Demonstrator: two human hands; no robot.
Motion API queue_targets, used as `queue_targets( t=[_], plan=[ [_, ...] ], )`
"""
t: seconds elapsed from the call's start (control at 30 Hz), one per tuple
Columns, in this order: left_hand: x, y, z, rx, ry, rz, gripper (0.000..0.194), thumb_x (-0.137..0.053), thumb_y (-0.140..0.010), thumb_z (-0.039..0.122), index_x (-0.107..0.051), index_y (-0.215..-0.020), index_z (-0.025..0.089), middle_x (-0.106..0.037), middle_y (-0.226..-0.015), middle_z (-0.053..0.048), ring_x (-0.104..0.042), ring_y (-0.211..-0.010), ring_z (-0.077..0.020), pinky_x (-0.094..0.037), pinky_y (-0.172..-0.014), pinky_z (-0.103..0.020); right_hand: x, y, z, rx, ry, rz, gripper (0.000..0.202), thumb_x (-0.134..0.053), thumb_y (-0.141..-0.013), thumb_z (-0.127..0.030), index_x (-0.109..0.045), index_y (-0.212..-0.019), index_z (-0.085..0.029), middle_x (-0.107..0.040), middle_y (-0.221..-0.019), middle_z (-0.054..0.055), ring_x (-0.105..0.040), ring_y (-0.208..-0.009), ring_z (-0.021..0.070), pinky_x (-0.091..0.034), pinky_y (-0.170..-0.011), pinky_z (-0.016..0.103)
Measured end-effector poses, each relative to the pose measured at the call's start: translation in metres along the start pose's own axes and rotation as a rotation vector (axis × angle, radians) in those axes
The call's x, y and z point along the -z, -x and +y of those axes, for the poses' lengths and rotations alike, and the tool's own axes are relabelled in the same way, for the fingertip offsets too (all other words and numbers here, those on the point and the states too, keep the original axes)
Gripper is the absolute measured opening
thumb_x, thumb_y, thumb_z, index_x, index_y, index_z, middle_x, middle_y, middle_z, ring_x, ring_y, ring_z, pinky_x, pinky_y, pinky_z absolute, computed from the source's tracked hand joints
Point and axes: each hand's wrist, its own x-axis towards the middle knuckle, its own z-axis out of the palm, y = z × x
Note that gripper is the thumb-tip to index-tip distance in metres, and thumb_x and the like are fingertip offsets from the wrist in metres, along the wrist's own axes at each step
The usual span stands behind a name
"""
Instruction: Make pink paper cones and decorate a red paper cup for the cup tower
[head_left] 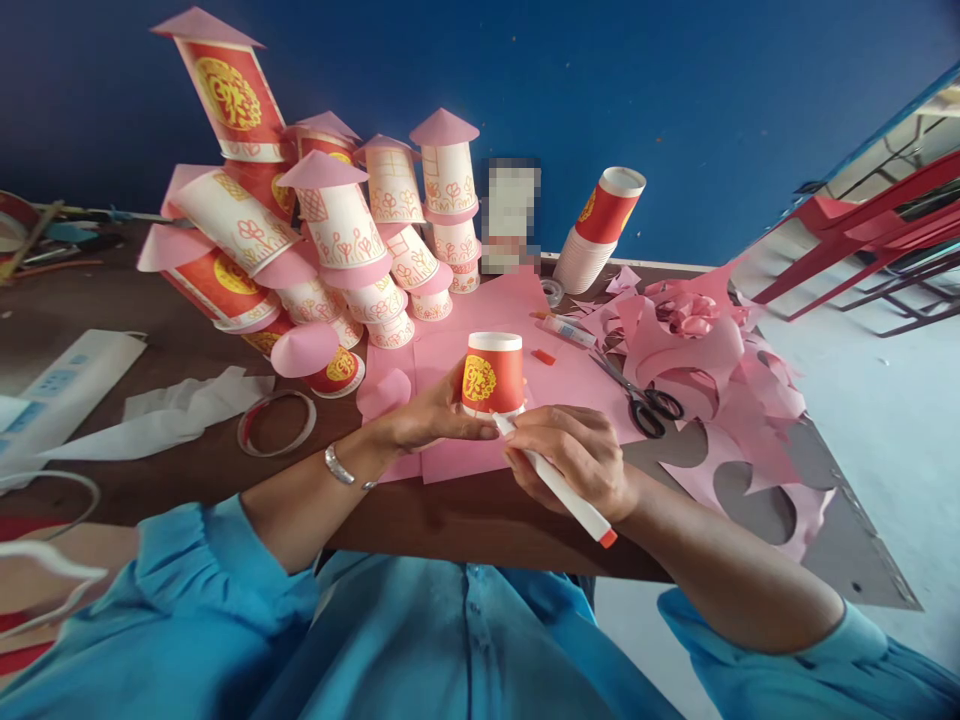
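A red paper cup (504,375) with a yellow emblem is held by my left hand (435,410), whose fingers wrap round its left side and lower edge. My right hand (574,455) grips a white marker (566,492) with an orange end, its tip touching the cup's lower rim. Both hands are over pink paper (457,458). Just behind the cup, a small orange cap (544,356) lies on the paper. A pink paper cone (388,393) rests left of the cup, close behind my left wrist.
Cup towers with pink cone roofs (341,225) fill the back left. A cup stack (600,230) stands near the wall. Black scissors (651,408), a glue stick (566,330) and pink scraps (682,350) lie right. A tape roll (276,423) and white sheeting (180,405) lie left.
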Motion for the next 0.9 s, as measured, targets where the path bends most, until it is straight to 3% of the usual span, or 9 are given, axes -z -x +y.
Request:
queue_targets(
  t=[0.33, 0.53, 0.9],
  plan=[
    [-0.0006, -0.0008, 0.0051, 0.025, 0.009, 0.036, 0.062, -0.089, -0.076, 0.029, -0.057, -0.128, 0.022, -0.070, -0.121, -0.009, -0.066, -0.115, -0.0287, -0.051, -0.097, -0.043, 0.0059, -0.0048, 0.0011, 0.000, 0.049, 0.024, 0.020, -0.064, -0.087, -0.005, -0.056, -0.099, -0.019, -0.070, -0.069, -0.001, -0.069, -0.056, 0.0151, -0.057, -0.051, 0.027],
    [-0.0002, 0.0004, 0.0045, 0.044, -0.006, 0.089, 0.067, -0.090, -0.074, 0.028, -0.054, -0.130, 0.023, -0.070, -0.120, -0.007, -0.066, -0.113, -0.0284, -0.050, -0.098, -0.044, 0.0054, -0.0047, 0.0011, -0.013, 0.064, 0.006, 0.019, -0.063, -0.088, -0.005, -0.055, -0.098, -0.019, -0.070, -0.069, 0.000, -0.069, -0.055, 0.0145, -0.057, -0.051, 0.026],
    [0.0014, -0.0006, 0.0033, 0.021, -0.033, 0.052, 0.066, -0.089, -0.075, 0.030, -0.053, -0.129, 0.021, -0.070, -0.117, -0.007, -0.066, -0.112, -0.0277, -0.052, -0.094, -0.041, 0.0034, -0.0045, 0.0015, -0.037, 0.087, -0.023, 0.016, -0.062, -0.092, -0.008, -0.054, -0.099, -0.020, -0.071, -0.072, 0.000, -0.069, -0.058, 0.0133, -0.056, -0.053, 0.025]
  ],
)
